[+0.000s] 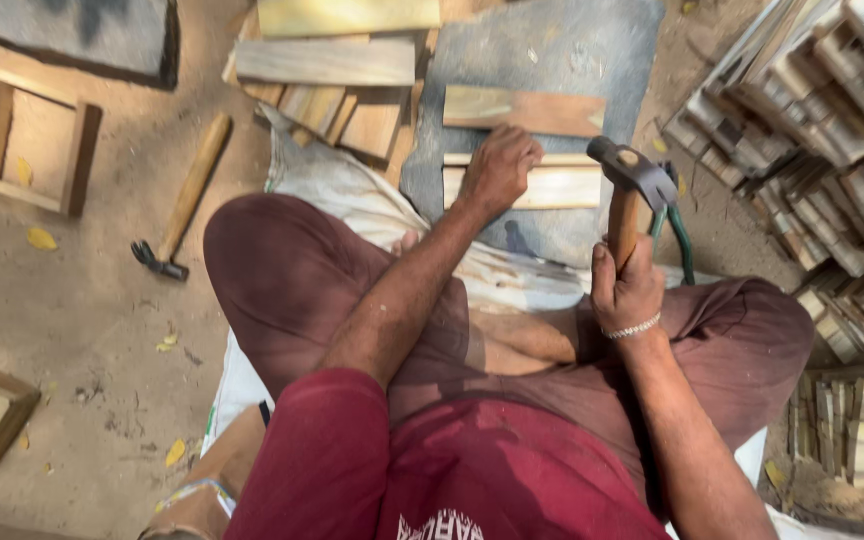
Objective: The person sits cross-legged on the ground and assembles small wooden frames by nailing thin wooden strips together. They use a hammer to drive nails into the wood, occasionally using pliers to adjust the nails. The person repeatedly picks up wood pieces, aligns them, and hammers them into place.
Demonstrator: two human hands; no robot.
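Our right hand (pixel 628 290) grips a raised hammer (pixel 632 190) by its wooden handle, while our left hand (pixel 497 170) presses, fingers curled, on a pale wooden plank (pixel 562 187) lying on the grey slab (pixel 552 60).

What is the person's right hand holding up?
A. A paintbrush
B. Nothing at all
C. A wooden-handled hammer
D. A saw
C: the right hand grips the wooden handle of a hammer, its metal head raised above the pale plank that the left hand presses down.
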